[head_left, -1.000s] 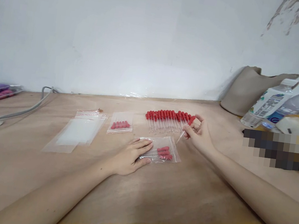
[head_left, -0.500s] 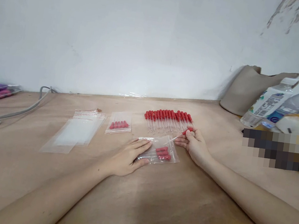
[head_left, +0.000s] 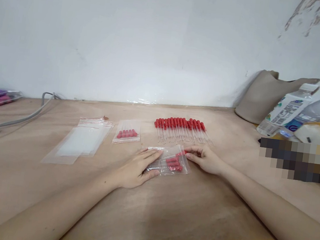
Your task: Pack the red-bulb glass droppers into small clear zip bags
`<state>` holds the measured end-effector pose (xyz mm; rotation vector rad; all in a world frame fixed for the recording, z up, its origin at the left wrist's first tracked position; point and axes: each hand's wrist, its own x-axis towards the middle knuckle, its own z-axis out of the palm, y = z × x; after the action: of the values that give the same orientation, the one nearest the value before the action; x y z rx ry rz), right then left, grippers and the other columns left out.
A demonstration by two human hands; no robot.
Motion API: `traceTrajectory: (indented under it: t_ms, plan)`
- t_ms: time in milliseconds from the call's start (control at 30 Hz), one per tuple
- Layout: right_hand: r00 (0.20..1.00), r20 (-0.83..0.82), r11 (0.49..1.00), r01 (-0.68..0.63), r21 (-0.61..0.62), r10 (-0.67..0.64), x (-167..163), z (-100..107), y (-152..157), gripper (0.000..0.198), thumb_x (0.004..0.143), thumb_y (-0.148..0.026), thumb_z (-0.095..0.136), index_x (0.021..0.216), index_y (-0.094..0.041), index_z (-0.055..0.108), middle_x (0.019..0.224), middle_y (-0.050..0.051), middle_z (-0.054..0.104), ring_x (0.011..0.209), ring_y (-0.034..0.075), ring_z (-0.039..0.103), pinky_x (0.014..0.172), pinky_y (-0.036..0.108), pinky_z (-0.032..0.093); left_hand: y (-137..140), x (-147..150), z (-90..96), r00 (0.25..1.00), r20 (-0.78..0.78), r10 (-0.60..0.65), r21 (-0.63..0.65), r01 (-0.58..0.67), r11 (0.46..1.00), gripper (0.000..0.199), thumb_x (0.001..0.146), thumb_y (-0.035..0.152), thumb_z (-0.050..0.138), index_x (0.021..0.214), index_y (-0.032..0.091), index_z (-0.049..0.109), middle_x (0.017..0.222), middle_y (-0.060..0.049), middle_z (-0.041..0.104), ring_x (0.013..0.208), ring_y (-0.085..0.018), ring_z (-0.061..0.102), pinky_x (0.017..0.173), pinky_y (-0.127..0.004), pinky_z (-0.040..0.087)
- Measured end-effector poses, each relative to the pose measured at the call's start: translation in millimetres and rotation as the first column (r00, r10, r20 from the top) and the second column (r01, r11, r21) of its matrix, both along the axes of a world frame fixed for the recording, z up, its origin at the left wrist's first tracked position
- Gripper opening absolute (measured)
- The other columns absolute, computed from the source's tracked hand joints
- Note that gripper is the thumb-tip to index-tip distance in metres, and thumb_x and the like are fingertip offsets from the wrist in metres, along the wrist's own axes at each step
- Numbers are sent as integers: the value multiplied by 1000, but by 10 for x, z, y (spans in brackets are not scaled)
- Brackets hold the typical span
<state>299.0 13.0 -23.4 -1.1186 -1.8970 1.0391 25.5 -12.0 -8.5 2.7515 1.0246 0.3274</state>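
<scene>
Wooden desk (head_left: 196,203) fills the lower frame. At centre, the left hand (head_left: 137,166) lies flat, fingers spread, pinning a clear bag (head_left: 169,160); the right hand (head_left: 205,157) pinches a red-capped dropper (head_left: 181,153) at its mouth. Beyond lies a row of droppers (head_left: 181,128).

Left hand (head_left: 137,167) flat on bag (head_left: 169,160); right hand (head_left: 206,158) at mouth

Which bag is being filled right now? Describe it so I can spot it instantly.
On the wooden table, just in front of the long row of red-capped droppers, lies a small clear zip bag. The left hand lies flat on its left end; the right hand is at its open right edge. Unlike the other filled bag and the empty bags farther left, both hands touch it.
</scene>
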Motion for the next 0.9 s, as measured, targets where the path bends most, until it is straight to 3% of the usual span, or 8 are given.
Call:
traceTrajectory:
  t_ms: [167,233,367,467,533,633,733,900]
  plan:
    - [984,34,981,170,88,-173,-64,-60,24,26,66,-36,64,83,-17,68,72,2,60,52,10,43,51,25,37,11,-8,-13,1000,3,-4,5,4,1000,56,93,46,35,141,19,24,142,-9,33,131,-24,31,108,-45,25]
    - [989,39,985,137,103,-141,-64,-34,15,23,68,-34,64,82,-17,66,76,2,59,50,7,38,49,24,34,11,-8,-13,1000,0,-9,9,9,1000,56,93,45,35,141,19,23,142,-9,33,131,-24,31,108,-45,25]
    - [1000,15,995,0,100,-1,-71,61,-14,17,70,-32,63,78,-17,63,107,6,56,52,4,38,53,22,37,4,-1,-2,1000,-15,-6,-1,6,1000,56,93,44,34,141,19,22,143,-8,32,131,-24,29,108,-45,24]
    - [997,24,998,-68,-14,68,-109,102,-12,22,72,-36,61,82,-16,63,85,3,62,48,4,39,50,21,36,1,3,1,1000,-22,4,-4,-4,1000,56,93,45,35,141,19,22,143,-8,31,132,-24,28,108,-45,25]
    - [998,-6,995,-69,-78,69,-147,103,-1,27,72,-38,61,85,-15,65,70,1,63,51,8,47,52,22,39,3,2,-2,1000,-22,7,-5,-7,1000,57,93,45,34,141,18,22,144,-8,31,132,-24,28,108,-44,25]
    - [993,-120,988,-14,-153,-5,-202,75,18,29,68,-42,64,79,-15,66,72,5,67,67,15,60,64,28,47,7,-2,-10,1000,-14,1,3,-1,1000,56,93,46,33,141,19,22,143,-8,31,132,-24,28,108,-45,25]
    - [981,-152,980,92,-176,-119,-239,14,31,30,63,-42,68,74,-14,66,75,7,69,71,18,62,68,32,49,11,-7,-17,1000,-4,2,16,-2,1000,56,93,47,34,141,20,23,143,-7,33,131,-24,29,108,-45,26]
    - [970,-8,970,244,16,-244,-268,-108,31,24,68,-40,63,68,-15,65,64,4,66,57,14,56,51,25,43,6,-6,-16,1000,-12,7,14,-7,1000,57,93,47,34,141,18,23,143,-8,33,131,-24,29,108,-44,25]
